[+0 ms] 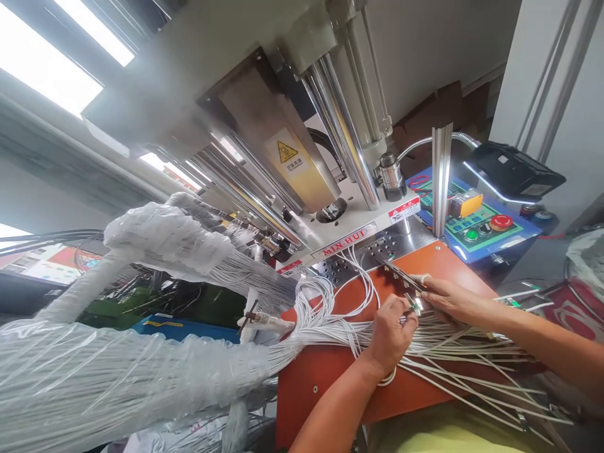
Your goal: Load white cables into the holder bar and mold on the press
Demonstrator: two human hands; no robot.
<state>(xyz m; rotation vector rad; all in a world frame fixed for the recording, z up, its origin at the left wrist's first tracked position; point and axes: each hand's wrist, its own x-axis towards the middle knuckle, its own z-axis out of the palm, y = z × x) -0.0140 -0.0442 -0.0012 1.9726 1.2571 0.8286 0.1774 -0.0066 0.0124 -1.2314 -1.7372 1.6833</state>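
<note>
My left hand (392,330) is closed in a pinch on a small green-and-silver connector (414,306). Just right of it, my right hand (446,299) has its fingers closed around the near end of a slim dark metal bar (399,272), which points up and left over the orange-brown work table (325,374). Small metal pieces show along the bar's lower edge. Under both hands runs a thick bundle of white cables (325,330), fanning out to the right. Some of these cables end in small connectors at the far right.
Beyond the table stands a press labelled MIN HUI (344,242), with metal columns and a hot-surface warning sign. A blue control panel (491,226) with a red button is at the right. Plastic-wrapped cable bundles (141,377) fill the left.
</note>
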